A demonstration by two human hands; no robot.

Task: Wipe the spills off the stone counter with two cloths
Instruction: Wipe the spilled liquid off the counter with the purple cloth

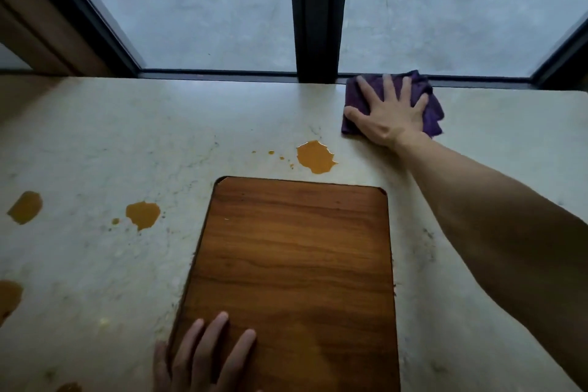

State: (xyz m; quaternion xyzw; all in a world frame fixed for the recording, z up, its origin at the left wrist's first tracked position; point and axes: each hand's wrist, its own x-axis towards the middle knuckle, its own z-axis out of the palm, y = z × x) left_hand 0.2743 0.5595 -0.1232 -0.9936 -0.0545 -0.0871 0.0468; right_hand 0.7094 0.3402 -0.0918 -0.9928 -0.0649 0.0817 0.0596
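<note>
A pale stone counter (105,137) carries several orange spills: one (316,156) in the middle beyond the wood panel, one (143,214) at the left, one (26,207) near the left edge, and one (9,297) at the lower left. A purple cloth (434,110) lies at the back right by the window. My right hand (386,114) is pressed flat on it, fingers spread. My left hand (200,360) rests flat on the wood panel at the near edge, holding nothing. Only one cloth is in view.
A brown wooden panel (296,264) is set into the counter's middle. A window with a dark centre post (318,13) runs along the counter's far edge, its dark sill touching the cloth. A wooden frame (38,19) stands at the far left.
</note>
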